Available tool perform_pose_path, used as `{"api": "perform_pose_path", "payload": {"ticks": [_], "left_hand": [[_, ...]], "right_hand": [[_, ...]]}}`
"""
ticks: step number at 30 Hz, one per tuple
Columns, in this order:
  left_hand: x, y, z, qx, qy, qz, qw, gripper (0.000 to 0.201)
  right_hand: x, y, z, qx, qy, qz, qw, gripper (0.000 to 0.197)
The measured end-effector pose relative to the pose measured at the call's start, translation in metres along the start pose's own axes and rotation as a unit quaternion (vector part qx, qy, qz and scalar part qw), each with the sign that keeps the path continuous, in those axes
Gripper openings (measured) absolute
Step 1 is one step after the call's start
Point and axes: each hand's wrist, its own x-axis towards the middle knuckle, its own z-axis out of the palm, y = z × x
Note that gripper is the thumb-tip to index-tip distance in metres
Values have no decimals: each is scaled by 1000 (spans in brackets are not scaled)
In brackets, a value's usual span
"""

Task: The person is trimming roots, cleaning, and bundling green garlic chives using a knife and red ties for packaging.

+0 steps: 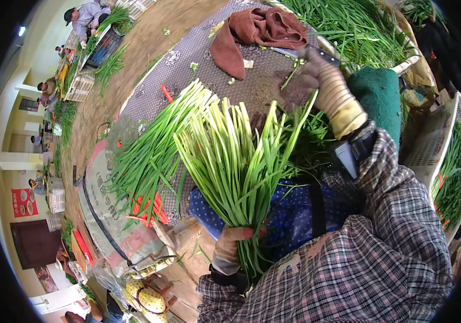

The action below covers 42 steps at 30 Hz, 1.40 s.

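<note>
My left hand (229, 248), in a pale glove with bare fingertips, is closed around the leafy lower part of a bunch of garlic chives (236, 167). The pale cut ends of the stalks fan out away from me. My right hand (324, 89), in a striped glove, hangs above the table's far right, its fingers smeared by motion. Close to those fingers lies a knife (327, 57) with a dark handle; whether they touch it I cannot tell. Another pile of garlic chives (157, 145) lies on the table left of the held bunch.
A crumpled brown cloth (257, 35) lies on the patterned table cover (192, 48). Red ties (152, 209) are at the near left edge. Beyond the right hand stand a green roll (377, 102) and a crate of greens (349, 32). People work at the far left.
</note>
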Motion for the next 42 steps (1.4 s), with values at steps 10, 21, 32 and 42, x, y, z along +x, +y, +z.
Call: {"api": "perform_pose_path", "payload": {"ticks": [10, 21, 32, 42], "left_hand": [[-8, -10, -33, 4, -15, -5, 1000, 54], [0, -1, -40, -79, -48, 89, 992, 45], [-7, 10, -12, -93, -65, 121, 986, 53], [-10, -9, -29, -95, -89, 102, 986, 46]], "right_hand": [[13, -95, -50, -318, 140, -257, 902, 22], [-94, -25, -5, -727, -327, -128, 589, 41], [-145, 126, 26, 171, -358, 401, 826, 79], [-110, 115, 25, 250, -48, 373, 892, 21]]}}
